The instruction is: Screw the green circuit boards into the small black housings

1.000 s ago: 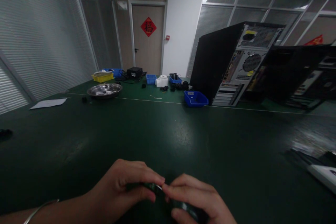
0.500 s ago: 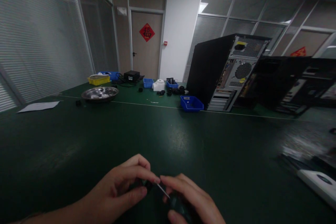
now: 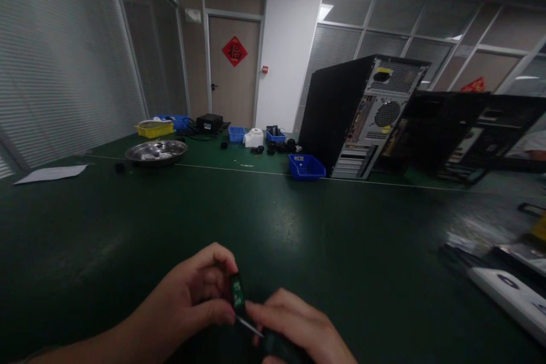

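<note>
Between the thumb and fingers of my left hand [image 3: 187, 293] is a small green circuit board [image 3: 237, 292] with a dark edge, held up on its side. My right hand [image 3: 301, 324] is closed round the dark handle of a screwdriver [image 3: 249, 326]. The metal shaft points up and left, its tip at the lower end of the board near my left thumb. My right index finger reaches along to the board's lower corner. Whether the tip touches the board I cannot tell. Both hands are just above the green table [image 3: 170, 216].
A blue bin [image 3: 307, 168] stands ahead beside a tilted black computer case [image 3: 341, 114]. A steel bowl [image 3: 156, 151] with small parts and a paper sheet [image 3: 51, 174] lie at left. A white boxy item [image 3: 512, 296] lies at right. Small trays and black parts line the back.
My left fingers have opened up and turned the circuit board so its green face shows. The screwdriver and my right hand have moved slightly left and down. The view has shifted a little.
</note>
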`<state>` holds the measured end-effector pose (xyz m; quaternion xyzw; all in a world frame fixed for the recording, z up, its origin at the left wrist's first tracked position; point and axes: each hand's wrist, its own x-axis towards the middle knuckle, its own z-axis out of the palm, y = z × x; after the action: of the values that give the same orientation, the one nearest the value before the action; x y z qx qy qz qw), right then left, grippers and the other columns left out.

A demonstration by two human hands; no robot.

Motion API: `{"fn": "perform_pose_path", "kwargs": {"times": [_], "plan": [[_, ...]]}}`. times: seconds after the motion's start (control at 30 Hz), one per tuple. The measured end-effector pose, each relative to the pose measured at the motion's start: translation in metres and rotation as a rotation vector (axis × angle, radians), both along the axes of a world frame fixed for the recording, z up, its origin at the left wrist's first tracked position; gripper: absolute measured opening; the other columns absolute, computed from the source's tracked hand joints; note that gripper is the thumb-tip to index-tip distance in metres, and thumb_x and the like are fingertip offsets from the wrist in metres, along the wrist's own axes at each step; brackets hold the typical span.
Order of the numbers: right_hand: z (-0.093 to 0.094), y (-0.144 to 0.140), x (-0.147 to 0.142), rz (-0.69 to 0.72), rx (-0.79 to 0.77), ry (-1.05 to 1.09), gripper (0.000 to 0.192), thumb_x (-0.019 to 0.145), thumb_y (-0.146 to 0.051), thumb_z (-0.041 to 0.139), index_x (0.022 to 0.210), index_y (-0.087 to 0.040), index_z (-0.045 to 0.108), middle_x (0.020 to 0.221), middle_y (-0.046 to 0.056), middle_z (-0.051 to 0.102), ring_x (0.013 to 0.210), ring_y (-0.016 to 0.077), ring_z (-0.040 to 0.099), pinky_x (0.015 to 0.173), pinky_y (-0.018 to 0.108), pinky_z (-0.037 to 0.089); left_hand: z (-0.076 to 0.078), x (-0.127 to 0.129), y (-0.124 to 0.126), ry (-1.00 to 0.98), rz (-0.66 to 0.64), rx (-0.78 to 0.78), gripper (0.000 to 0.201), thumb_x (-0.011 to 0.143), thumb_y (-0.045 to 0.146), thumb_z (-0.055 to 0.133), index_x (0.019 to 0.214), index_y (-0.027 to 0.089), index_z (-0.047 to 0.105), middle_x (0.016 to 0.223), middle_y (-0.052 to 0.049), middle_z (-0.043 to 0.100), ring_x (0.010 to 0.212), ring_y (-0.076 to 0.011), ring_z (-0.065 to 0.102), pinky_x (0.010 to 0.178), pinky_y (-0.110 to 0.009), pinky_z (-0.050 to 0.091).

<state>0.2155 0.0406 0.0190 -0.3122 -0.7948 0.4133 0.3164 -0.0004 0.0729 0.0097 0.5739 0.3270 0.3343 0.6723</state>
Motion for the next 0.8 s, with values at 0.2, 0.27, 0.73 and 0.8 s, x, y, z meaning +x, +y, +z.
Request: {"fn": "perform_pose_path", "kwargs": {"times": [0.2, 0.27, 0.73, 0.8], "plan": [[-0.001, 0.0, -0.001, 0.009, -0.009, -0.012, 0.051, 0.087, -0.053, 0.046, 0.115, -0.015, 0.066, 0.087, 0.017, 0.062, 0.078, 0.0253, 0.062, 0.066, 0.036, 0.048, -0.003, -0.002, -0.002, 0.028, -0.024, 0.034, 0.035, 0.081, 0.018, 0.063, 0.115, 0.026, 0.058, 0.089, -0.001, 0.068, 0.081, -0.0164, 0.064, 0.073, -0.027, 0.05], [-0.005, 0.0, 0.0, 0.029, -0.021, 0.023, 0.048, 0.087, -0.05, 0.048, 0.119, -0.017, 0.063, 0.091, 0.016, 0.062, 0.082, 0.0253, 0.063, 0.069, 0.037, 0.049, -0.003, -0.003, -0.005, 0.097, -0.053, 0.074, 0.037, 0.086, 0.021, 0.058, 0.121, 0.031, 0.057, 0.1, -0.002, 0.068, 0.091, -0.0198, 0.064, 0.081, -0.03, 0.049], [-0.009, -0.002, 0.004, -0.06, 0.186, 0.156, 0.052, 0.079, -0.006, 0.056, 0.126, -0.029, 0.054, 0.093, 0.008, 0.065, 0.083, 0.0191, 0.064, 0.071, 0.029, 0.05, 0.005, -0.003, -0.003, 0.283, 0.042, 0.178, 0.027, 0.085, 0.023, 0.057, 0.111, 0.027, 0.062, 0.106, -0.001, 0.068, 0.1, -0.0194, 0.062, 0.087, -0.028, 0.048], [-0.009, -0.001, 0.005, -0.1, 0.207, 0.154, 0.053, 0.078, -0.002, 0.054, 0.123, -0.031, 0.056, 0.092, 0.008, 0.065, 0.082, 0.0187, 0.064, 0.07, 0.029, 0.051, 0.008, -0.004, -0.003, 0.326, 0.054, 0.246, 0.024, 0.085, 0.023, 0.058, 0.108, 0.026, 0.064, 0.104, -0.001, 0.068, 0.1, -0.019, 0.062, 0.088, -0.028, 0.047]]}}
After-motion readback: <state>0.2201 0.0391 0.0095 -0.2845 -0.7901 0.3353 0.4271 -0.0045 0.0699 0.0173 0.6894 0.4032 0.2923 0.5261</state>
